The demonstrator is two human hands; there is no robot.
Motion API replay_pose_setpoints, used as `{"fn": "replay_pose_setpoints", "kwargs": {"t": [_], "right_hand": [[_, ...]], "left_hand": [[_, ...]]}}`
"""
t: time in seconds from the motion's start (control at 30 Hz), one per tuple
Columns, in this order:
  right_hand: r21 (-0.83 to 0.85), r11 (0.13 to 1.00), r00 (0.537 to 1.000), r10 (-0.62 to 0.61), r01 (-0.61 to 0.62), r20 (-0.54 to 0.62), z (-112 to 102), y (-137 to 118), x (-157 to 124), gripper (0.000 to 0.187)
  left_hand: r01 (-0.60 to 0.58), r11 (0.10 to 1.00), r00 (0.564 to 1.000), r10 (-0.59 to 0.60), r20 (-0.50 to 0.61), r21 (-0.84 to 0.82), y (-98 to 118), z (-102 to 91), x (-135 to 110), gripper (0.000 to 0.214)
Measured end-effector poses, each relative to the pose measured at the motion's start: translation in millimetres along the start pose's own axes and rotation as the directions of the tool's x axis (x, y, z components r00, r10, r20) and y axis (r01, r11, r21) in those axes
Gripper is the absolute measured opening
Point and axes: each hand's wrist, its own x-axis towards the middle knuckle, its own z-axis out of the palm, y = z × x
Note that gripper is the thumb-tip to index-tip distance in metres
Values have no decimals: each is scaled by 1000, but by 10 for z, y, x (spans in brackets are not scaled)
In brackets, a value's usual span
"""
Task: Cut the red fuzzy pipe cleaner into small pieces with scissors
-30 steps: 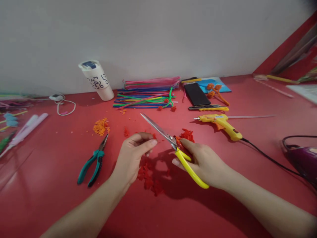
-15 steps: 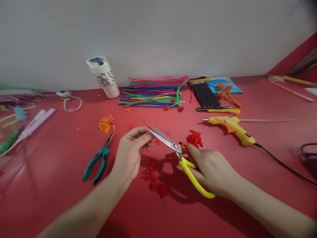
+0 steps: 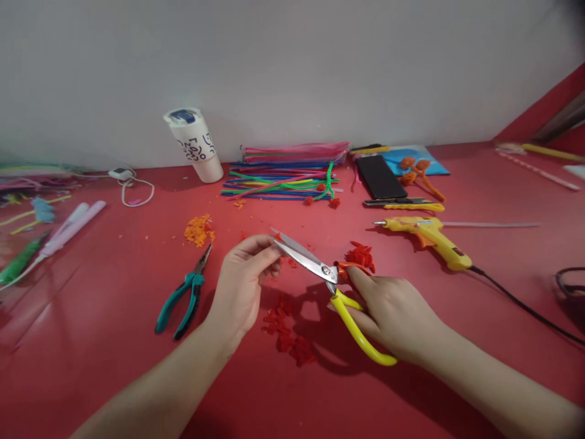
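Observation:
My right hand (image 3: 388, 311) is wrapped round the handles of the scissors (image 3: 307, 261), one yellow and one orange-red. Their blades are parted and point up-left to the fingertips of my left hand (image 3: 244, 274). That hand is closed in a pinch on a small red piece (image 3: 278, 236), of which only a bit shows between the blade tips. Below the blades lie loose red scraps (image 3: 286, 335). A pile of red pieces (image 3: 361, 256) sits just beyond my right hand.
Teal-handled pliers (image 3: 183, 299) and orange scraps (image 3: 198, 230) lie to the left. At the back stand a white tumbler (image 3: 194, 146) and coloured pipe cleaners (image 3: 278, 180). A phone (image 3: 381, 177), a utility knife (image 3: 404, 204) and a corded yellow glue gun (image 3: 425, 235) are to the right.
Both hands and the scissors keep almost the same pose. The whole view has shifted very slightly; nothing has been let go or picked up.

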Motion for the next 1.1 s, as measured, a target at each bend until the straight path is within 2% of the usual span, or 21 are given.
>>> {"fn": "replay_pose_setpoints", "kwargs": {"t": [0.5,0.73,0.93,1.1], "right_hand": [[-29,998,994,-54,51,-96,7,-10,-13,43],[-39,998,994,-44,41,-100,24,1,-17,42],[29,998,999,52,-52,0,-25,-9,3,42],[279,931,970,207,-235,127,-143,-41,47,34]], "left_hand": [[20,1000,1000,-20,-24,1,8,-3,-10,2],[6,1000,1000,-6,-14,2,22,4,1,3],[7,1000,1000,-7,-18,14,27,-11,2,5],[93,995,993,-95,68,30,14,17,-20,4]]}}
